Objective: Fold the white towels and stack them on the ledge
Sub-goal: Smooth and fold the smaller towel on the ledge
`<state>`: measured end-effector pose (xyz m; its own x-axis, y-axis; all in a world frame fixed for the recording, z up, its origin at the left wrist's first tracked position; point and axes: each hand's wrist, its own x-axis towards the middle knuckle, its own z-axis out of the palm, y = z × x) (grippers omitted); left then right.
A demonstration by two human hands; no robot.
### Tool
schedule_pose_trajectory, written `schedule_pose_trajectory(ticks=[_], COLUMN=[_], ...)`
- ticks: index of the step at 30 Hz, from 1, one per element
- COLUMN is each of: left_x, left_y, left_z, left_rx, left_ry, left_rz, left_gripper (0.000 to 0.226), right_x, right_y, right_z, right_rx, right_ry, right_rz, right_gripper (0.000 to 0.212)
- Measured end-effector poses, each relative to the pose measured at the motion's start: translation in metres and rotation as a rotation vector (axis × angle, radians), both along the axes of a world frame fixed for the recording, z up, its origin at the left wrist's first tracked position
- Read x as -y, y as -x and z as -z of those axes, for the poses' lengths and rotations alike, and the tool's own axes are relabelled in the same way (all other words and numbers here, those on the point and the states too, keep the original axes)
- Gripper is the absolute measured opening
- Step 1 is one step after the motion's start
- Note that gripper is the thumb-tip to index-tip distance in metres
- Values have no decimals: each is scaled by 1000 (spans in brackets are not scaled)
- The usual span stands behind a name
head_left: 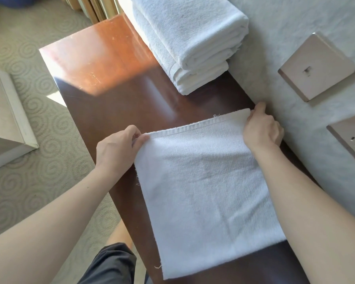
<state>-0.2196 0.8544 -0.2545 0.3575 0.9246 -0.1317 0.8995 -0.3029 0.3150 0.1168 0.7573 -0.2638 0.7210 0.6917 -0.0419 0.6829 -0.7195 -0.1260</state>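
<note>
With left hand [119,144] and right hand [261,128] pinching the towel [203,191] hem corners, keep taut, fold squarely toward near edge

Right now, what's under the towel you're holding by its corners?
The dark wooden ledge shows around the towel, which the left hand and right hand pinch. Whatever lies beneath its middle is covered.

wooden ledge [103,64] — towel [203,191], folded stack [193,44]
</note>
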Motion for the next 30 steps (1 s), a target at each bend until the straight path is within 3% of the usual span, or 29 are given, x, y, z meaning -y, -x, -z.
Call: schedule_pose_trajectory(ticks=[9, 11, 13, 16, 18, 21, 25, 30], left_x=[13, 14, 20, 48, 71, 91, 80, 40], left_y=[-6, -9, -12, -22, -32, -51, -61, -55], left_z=[1, -3, -8, -14, -12, -2, 15, 21], left_rx=[77, 84, 115, 238, 283, 165, -48, -159], left_ry=[30, 25, -67, -204, -135, 14, -16, -49], left_rz=[-108, -140, -143, 111, 411, 718, 811, 831], left_gripper=[27, 23, 23, 24, 30, 44, 58, 71], right_x=[-4, -1, 14, 54, 82, 113, 135, 145], right_y=[2, 7, 21, 72, 110, 148, 170, 173], right_z=[-1, -12, -24, -33, -30, -17, -4, 7], right_rx=[-61, -116, -53, 76, -24, -121, -177, -160], right_ry=[-9, -93, -232, -295, -157, 37, 113, 141], right_rz=[105, 165, 124, -19, -20, 109, 296, 276], right_gripper=[37, 38, 36, 34, 40, 64, 81, 83])
